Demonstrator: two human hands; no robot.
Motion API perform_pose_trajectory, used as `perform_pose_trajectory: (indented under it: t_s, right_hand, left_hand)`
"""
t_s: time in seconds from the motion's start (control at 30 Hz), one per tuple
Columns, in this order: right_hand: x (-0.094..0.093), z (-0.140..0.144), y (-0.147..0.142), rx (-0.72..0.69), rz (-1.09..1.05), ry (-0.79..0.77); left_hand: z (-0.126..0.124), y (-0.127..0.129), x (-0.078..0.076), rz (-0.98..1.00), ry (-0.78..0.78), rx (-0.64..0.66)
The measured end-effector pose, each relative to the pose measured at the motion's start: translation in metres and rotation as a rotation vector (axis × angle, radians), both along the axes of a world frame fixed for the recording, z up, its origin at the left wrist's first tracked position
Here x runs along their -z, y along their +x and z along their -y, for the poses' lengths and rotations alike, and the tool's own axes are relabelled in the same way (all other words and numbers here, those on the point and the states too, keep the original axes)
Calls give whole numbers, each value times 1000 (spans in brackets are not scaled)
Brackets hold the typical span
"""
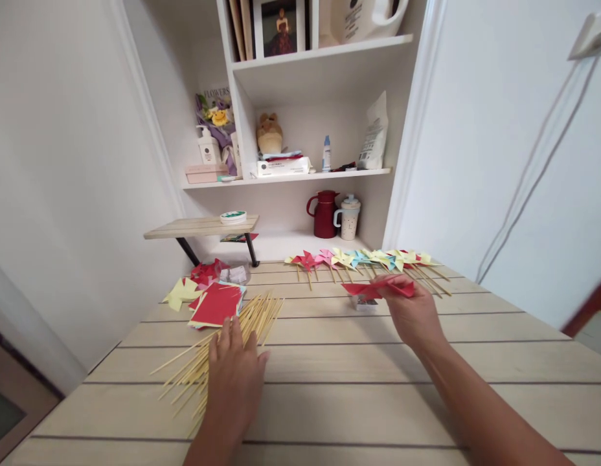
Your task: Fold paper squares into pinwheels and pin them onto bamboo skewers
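My left hand (235, 375) lies flat, fingers spread, on a loose pile of thin bamboo sticks (227, 340) on the wooden table (349, 382). My right hand (413, 314) pinches a folded red paper pinwheel (378, 288), held just above a small box (364, 303). A stack of square paper sheets with a red one on top (215, 304) sits just beyond the sticks. Along the far edge lies a row of finished pinwheels (368, 260) on sticks, in red, pink, yellow and blue.
Loose yellow (181, 292) and red folded papers (206, 270) lie at the far left by a small clear container (235, 274). A low wooden riser (201, 228) carries a tape roll. Shelves behind hold a red jug (324, 213), a white mug, bottles and a bag.
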State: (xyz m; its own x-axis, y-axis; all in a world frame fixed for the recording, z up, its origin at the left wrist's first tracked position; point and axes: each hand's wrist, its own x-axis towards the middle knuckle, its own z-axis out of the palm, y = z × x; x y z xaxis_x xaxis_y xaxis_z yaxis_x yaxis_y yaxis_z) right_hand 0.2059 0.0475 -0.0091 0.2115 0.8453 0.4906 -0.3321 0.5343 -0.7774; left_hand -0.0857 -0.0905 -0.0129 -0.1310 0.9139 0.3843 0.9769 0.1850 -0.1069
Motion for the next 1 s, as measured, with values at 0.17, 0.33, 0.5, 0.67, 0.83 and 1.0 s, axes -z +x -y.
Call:
perform_pose_trajectory:
  t_s: [0.17, 0.33, 0.5, 0.67, 0.83, 1.0]
  right_hand:
    - [2, 0, 0, -16, -8, 15]
    - [4, -1, 0, -44, -21, 23]
    - [4, -1, 0, -47, -38, 23]
    - [3, 2, 0, -49, -18, 16]
    - [-1, 5, -2, -59, -27, 22]
    - [-5, 8, -3, -77, -22, 15]
  left_hand:
    - [10, 4, 8, 98, -263, -47]
    - [12, 8, 17, 132, -309, -76]
    - [14, 11, 22, 123, -294, -63]
    - [18, 16, 22, 135, -280, -20]
    - [24, 18, 26, 163, -223, 19]
    - [30, 15, 34, 141, -136, 34]
